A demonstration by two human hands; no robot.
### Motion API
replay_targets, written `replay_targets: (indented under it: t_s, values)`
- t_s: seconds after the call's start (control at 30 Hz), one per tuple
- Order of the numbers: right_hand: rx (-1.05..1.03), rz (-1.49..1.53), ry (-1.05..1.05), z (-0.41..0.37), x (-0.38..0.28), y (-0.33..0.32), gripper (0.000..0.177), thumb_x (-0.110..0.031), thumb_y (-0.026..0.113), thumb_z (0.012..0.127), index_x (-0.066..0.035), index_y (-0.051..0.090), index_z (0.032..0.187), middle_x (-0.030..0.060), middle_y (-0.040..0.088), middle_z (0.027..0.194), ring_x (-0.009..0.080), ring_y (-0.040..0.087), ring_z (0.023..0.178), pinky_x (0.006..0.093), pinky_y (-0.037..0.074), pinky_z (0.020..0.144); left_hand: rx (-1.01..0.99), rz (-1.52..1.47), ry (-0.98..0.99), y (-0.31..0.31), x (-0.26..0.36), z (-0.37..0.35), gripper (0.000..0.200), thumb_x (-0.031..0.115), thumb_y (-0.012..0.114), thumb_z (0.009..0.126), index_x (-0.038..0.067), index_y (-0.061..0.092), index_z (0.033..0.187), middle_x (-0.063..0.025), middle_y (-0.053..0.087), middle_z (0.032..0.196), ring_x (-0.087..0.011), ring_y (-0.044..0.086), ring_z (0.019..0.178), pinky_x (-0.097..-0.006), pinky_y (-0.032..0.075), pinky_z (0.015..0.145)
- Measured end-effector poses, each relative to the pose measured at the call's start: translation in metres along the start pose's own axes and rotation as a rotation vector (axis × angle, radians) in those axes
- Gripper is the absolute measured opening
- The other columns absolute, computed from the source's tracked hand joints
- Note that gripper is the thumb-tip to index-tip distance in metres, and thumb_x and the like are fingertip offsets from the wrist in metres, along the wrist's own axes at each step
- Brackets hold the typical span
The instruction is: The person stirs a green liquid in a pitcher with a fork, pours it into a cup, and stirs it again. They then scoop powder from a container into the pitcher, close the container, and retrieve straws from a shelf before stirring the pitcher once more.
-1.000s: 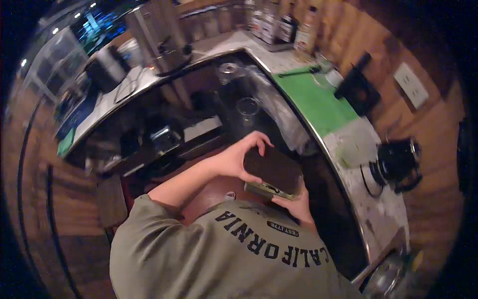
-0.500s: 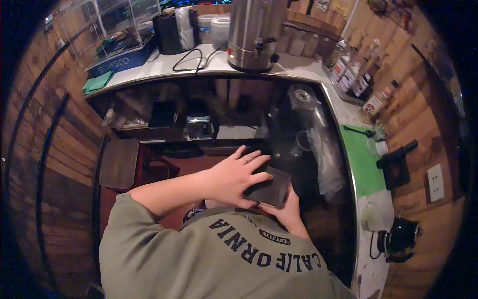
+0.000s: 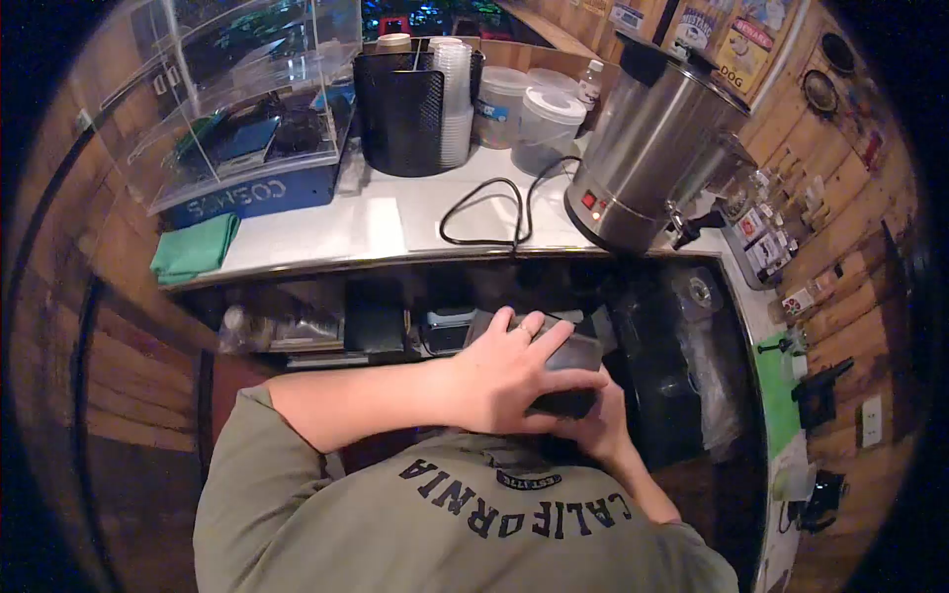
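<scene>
While both hands hold a dark box [image 3: 575,354] close to the shirt [image 3: 415,534], the step looks like plain two-handed handling: left hand [image 3: 499,381] splayed across its top, right hand [image 3: 601,425] curled round its right side. Next move probably calls for a steady, level grip. Box sits near side of the white counter [image 3: 326,232]. On the counter: green cloth [image 3: 195,247] left, black organizer [image 3: 400,114] far, steel urn [image 3: 657,148] right. Wooden wall [image 3: 855,346] far right.
</scene>
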State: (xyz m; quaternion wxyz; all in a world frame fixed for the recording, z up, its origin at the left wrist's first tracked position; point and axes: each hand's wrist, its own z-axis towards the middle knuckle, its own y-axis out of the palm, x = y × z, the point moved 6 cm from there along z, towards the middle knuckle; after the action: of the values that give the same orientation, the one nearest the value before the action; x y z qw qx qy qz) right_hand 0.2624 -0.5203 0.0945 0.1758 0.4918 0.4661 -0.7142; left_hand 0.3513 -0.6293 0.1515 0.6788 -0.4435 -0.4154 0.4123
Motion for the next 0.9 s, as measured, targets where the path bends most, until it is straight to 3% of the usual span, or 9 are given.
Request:
replay_targets:
  t_s: [0.13, 0.2, 0.23, 0.3, 0.37, 0.47, 0.6, 0.7, 0.9]
  values:
    - [0.053, -0.223, 0.047, 0.036, -0.032, 0.011, 0.068, -0.022, 0.088, 0.057, -0.005, 0.054, 0.113, 0.0103, 0.065, 0.103, 0.0166, 0.063, 0.094, 0.0307, 0.05, 0.082, -0.039, -0.129, 0.054, -0.038, -0.051, -0.002, 0.068, 0.051, 0.063, 0.077, 0.033, 0.038, 0.138, -0.0231, 0.046, 0.119, -0.0378, 0.049, 0.103, -0.0481, 0.039, 0.084]
    - [0.043, -0.044, 0.137, 0.052, -0.046, 0.013, 0.074, -0.015, 0.088, 0.058, -0.003, 0.049, 0.121, 0.0085, 0.062, 0.111, 0.0145, 0.06, 0.1, 0.0294, 0.049, 0.085, -0.037, -0.204, 0.061, -0.051, -0.074, 0.005, 0.077, 0.051, 0.065, 0.076, 0.029, 0.032, 0.141, -0.0194, 0.048, 0.11, -0.0366, 0.049, 0.102, -0.046, 0.039, 0.086]
    - [0.039, 0.023, 0.137, 0.059, -0.053, 0.013, 0.076, -0.013, 0.087, 0.059, -0.002, 0.047, 0.123, 0.0073, 0.061, 0.113, 0.0143, 0.059, 0.102, 0.0292, 0.048, 0.087, -0.043, -0.248, 0.062, -0.056, -0.084, 0.007, 0.086, 0.055, 0.065, 0.075, 0.02, 0.027, 0.144, -0.0203, 0.046, 0.116, -0.0372, 0.048, 0.105, -0.0461, 0.038, 0.088]
    - [0.144, 0.134, 0.125, 0.074, -0.063, 0.009, 0.079, -0.017, 0.089, 0.052, -0.002, 0.051, 0.12, 0.0082, 0.064, 0.107, 0.0159, 0.06, 0.099, 0.0312, 0.047, 0.087, 0.102, -0.285, 0.125, -0.065, -0.102, 0.004, 0.091, 0.05, 0.069, 0.073, 0.014, 0.025, 0.144, -0.0204, 0.046, 0.119, -0.0363, 0.048, 0.109, -0.0449, 0.038, 0.09]
    - [0.128, 0.035, 0.056, 0.087, -0.076, 0.003, 0.084, -0.014, 0.089, 0.056, -0.002, 0.046, 0.127, 0.0082, 0.06, 0.115, 0.0151, 0.058, 0.104, 0.0295, 0.047, 0.089, 0.096, -0.18, 0.099, -0.082, -0.109, 0.002, 0.094, 0.042, 0.074, 0.069, 0.012, 0.026, 0.144, -0.0191, 0.046, 0.122, -0.0358, 0.047, 0.111, -0.045, 0.037, 0.092]
    - [0.172, -0.109, -0.007, 0.098, -0.094, -0.007, 0.084, -0.018, 0.09, 0.053, -0.001, 0.048, 0.124, 0.0088, 0.062, 0.112, 0.0158, 0.059, 0.102, 0.0302, 0.047, 0.088, 0.098, -0.075, 0.031, -0.108, -0.112, 0.005, 0.09, 0.037, 0.077, 0.066, 0.013, 0.033, 0.141, -0.0173, 0.049, 0.12, -0.0357, 0.048, 0.111, -0.0452, 0.038, 0.092]
    - [0.16, 0.006, -0.081, 0.104, -0.084, -0.013, 0.082, -0.02, 0.091, 0.052, -0.002, 0.05, 0.121, 0.0087, 0.064, 0.109, 0.0168, 0.06, 0.1, 0.0312, 0.047, 0.088, 0.172, -0.145, 0.0, -0.12, -0.114, 0.003, 0.083, 0.033, 0.078, 0.064, 0.013, 0.042, 0.137, -0.0177, 0.051, 0.118, -0.0342, 0.051, 0.108, -0.0392, 0.042, 0.092]
    - [0.145, -0.03, -0.086, 0.103, -0.082, -0.011, 0.081, -0.018, 0.09, 0.052, -0.003, 0.05, 0.121, 0.0091, 0.063, 0.111, 0.0173, 0.061, 0.1, 0.0317, 0.047, 0.088, 0.122, -0.304, -0.001, -0.113, -0.117, 0.007, 0.085, 0.037, 0.077, 0.066, 0.015, 0.039, 0.138, -0.0167, 0.049, 0.122, -0.0335, 0.05, 0.111, -0.0477, 0.037, 0.096]
    - [0.153, -0.085, -0.013, 0.103, -0.081, -0.021, 0.083, -0.01, 0.09, 0.051, -0.003, 0.049, 0.122, 0.0098, 0.062, 0.111, 0.0165, 0.061, 0.098, 0.0319, 0.049, 0.087, -0.014, -0.048, 0.036, -0.104, -0.12, 0.013, 0.087, 0.047, 0.071, 0.069, 0.015, 0.032, 0.14, -0.0142, 0.043, 0.134, -0.0349, 0.039, 0.127, -0.0656, 0.018, 0.103]
